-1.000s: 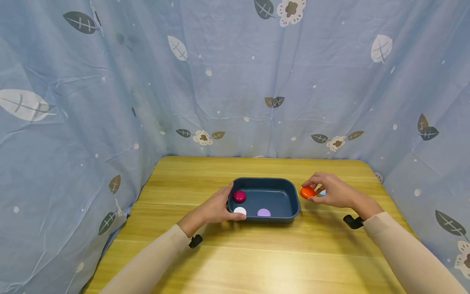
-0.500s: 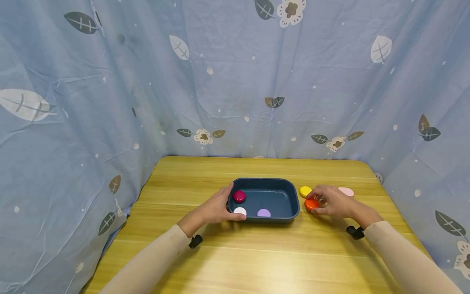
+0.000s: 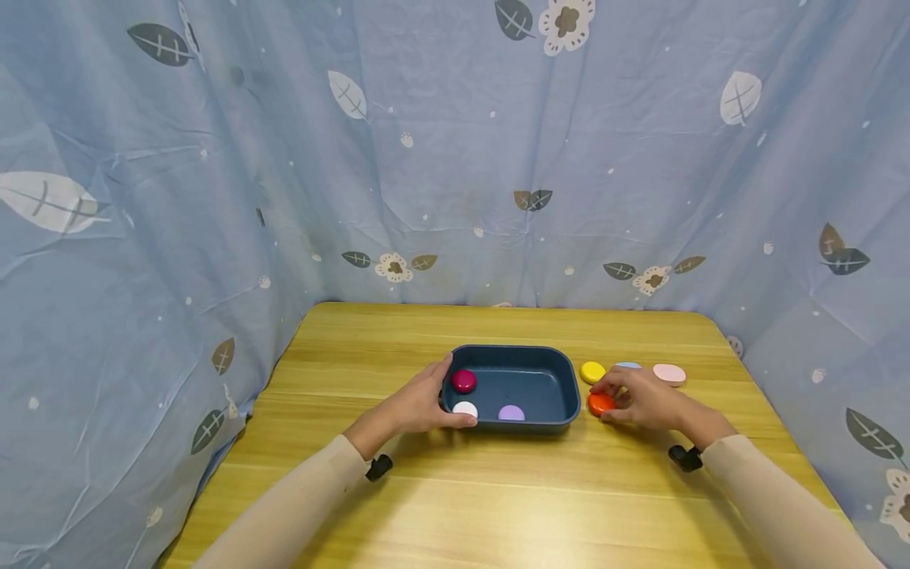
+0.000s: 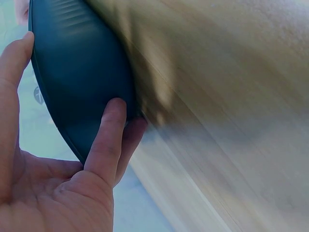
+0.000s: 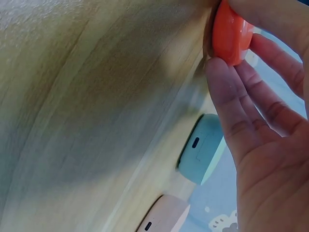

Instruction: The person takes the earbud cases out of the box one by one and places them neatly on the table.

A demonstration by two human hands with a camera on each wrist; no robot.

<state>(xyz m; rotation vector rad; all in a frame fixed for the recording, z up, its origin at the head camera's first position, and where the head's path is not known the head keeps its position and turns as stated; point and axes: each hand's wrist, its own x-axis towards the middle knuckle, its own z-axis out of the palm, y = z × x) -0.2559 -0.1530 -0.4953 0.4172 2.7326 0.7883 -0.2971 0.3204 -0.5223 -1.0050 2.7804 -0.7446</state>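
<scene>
A dark blue rectangular tray (image 3: 533, 389) stands mid-table, holding a glossy crimson round case (image 3: 464, 381), a white round case (image 3: 465, 408) and a lilac one (image 3: 511, 413). My left hand (image 3: 419, 401) grips the tray's left end, thumb along the front rim; the left wrist view shows its fingers around the outer wall (image 4: 82, 72). Just right of the tray, my right hand (image 3: 645, 401) pinches a glossy orange round case (image 3: 601, 404) between thumb and fingers. In the right wrist view the orange case (image 5: 229, 36) is tipped on edge close to the tabletop.
Behind the right hand lie a yellow round case (image 3: 592, 372), a light blue case (image 3: 629, 365) partly hidden by the hand, and a pink case (image 3: 670, 374). Small ports show on the light blue case (image 5: 203, 147) and pink case (image 5: 166, 215). A patterned curtain (image 3: 455, 158) surrounds the table.
The right hand has brought the orange case toward the front, away from the yellow case, uncovering the yellow, light blue and pink cases. The left hand and tray have stayed put.
</scene>
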